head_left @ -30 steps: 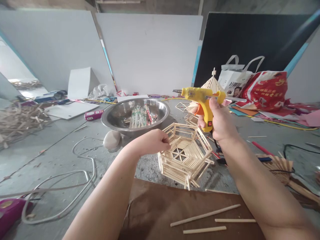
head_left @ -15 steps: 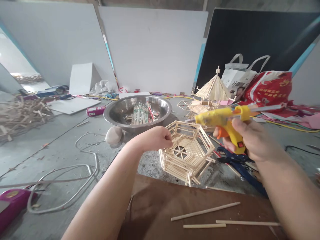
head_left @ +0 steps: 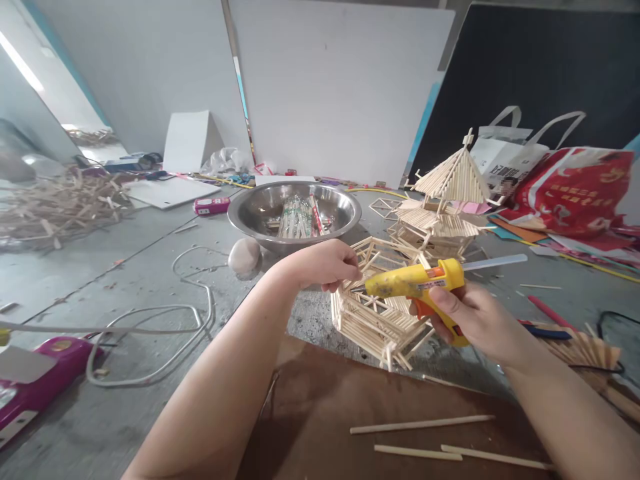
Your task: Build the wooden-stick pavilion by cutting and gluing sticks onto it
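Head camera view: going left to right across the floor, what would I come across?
Magenta case → white cable loop → round stone → left hand pinching the stick frame → yellow glue gun gripped in the right hand → red bag.

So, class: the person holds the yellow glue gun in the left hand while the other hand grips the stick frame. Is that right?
No. The glue gun is in the right hand; it is the left hand that grips the stick frame, as the head view shows.
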Tool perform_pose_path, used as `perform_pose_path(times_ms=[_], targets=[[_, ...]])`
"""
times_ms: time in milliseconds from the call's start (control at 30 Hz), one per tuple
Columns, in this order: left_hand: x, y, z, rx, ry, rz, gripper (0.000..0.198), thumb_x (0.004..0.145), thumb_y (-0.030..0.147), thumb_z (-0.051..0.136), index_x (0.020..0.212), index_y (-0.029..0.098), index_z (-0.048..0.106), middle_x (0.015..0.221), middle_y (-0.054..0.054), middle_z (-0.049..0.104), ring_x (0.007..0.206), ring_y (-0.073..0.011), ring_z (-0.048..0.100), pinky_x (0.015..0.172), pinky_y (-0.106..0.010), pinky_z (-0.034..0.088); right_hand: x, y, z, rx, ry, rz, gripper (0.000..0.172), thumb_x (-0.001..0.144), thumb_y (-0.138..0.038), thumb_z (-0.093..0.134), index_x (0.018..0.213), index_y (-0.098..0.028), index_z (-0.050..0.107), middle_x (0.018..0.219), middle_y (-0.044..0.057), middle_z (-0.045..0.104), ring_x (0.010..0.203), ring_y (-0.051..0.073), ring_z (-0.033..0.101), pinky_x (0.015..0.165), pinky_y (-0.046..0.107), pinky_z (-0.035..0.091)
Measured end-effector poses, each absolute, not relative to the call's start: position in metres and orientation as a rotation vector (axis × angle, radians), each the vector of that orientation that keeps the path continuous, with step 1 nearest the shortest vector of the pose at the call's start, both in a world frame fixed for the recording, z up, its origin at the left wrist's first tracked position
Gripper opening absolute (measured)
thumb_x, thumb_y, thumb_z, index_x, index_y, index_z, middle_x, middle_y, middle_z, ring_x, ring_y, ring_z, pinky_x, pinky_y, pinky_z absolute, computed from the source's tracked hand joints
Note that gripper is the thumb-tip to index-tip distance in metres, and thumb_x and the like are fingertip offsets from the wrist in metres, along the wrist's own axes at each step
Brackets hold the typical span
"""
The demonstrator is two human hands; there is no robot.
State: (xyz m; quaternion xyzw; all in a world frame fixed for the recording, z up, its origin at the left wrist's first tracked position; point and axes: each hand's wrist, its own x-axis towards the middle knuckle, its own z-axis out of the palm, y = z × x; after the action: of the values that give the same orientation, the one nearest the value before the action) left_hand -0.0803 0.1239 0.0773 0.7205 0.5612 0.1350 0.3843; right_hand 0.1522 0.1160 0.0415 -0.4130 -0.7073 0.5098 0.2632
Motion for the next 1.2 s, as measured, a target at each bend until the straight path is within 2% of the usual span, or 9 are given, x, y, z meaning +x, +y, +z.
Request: perform_pose_path(times_ms=[267, 633, 900, 1200], targets=[[-0.086, 0.129, 0.071, 1.683, 1.271, 0.443, 0.011, 0.067, 0.026, 0.049, 0.062, 0.017, 0.047, 0.041, 0.005, 0.042, 0.039, -0.0061, 0.039, 0.042, -0.020, 0.029, 0.151, 0.113, 0.043, -1.152, -1.926, 1.308, 0.038, 0.074, -0.054, 0.043, 0.069, -0.017, 0.051, 0.039, -0.004, 0.041, 0.034, 0.007, 0.035, 0.033, 0.019, 0.028], [-0.089, 0.131, 0.068, 1.671, 1.201, 0.473, 0.010, 0.069, 0.025, 0.049, 0.065, 0.017, 0.049, 0.041, 0.005, 0.041, 0.038, -0.0059, 0.036, 0.042, -0.021, 0.026, 0.149, 0.111, 0.037, -1.152, -2.031, 1.159, 0.036, 0.076, -0.051, 0.042, 0.060, -0.018, 0.048, 0.041, -0.004, 0.042, 0.036, 0.007, 0.039, 0.034, 0.020, 0.031], [-0.091, 0.133, 0.066, 1.674, 1.184, 0.494, 0.011, 0.070, 0.027, 0.050, 0.065, 0.017, 0.050, 0.041, 0.005, 0.042, 0.037, -0.0057, 0.037, 0.041, -0.020, 0.027, 0.150, 0.112, 0.034, -1.135, -2.078, 1.104, 0.039, 0.077, -0.050, 0.040, 0.054, -0.019, 0.045, 0.039, -0.004, 0.040, 0.035, 0.008, 0.037, 0.033, 0.020, 0.029], [-0.092, 0.134, 0.064, 1.686, 1.146, 0.487, 0.011, 0.071, 0.026, 0.049, 0.064, 0.017, 0.048, 0.041, 0.005, 0.040, 0.037, -0.0052, 0.036, 0.040, -0.020, 0.025, 0.152, 0.112, 0.030, -1.124, -2.108, 1.049, 0.037, 0.079, -0.048, 0.039, 0.058, -0.018, 0.046, 0.040, -0.004, 0.040, 0.034, 0.008, 0.037, 0.032, 0.020, 0.029]])
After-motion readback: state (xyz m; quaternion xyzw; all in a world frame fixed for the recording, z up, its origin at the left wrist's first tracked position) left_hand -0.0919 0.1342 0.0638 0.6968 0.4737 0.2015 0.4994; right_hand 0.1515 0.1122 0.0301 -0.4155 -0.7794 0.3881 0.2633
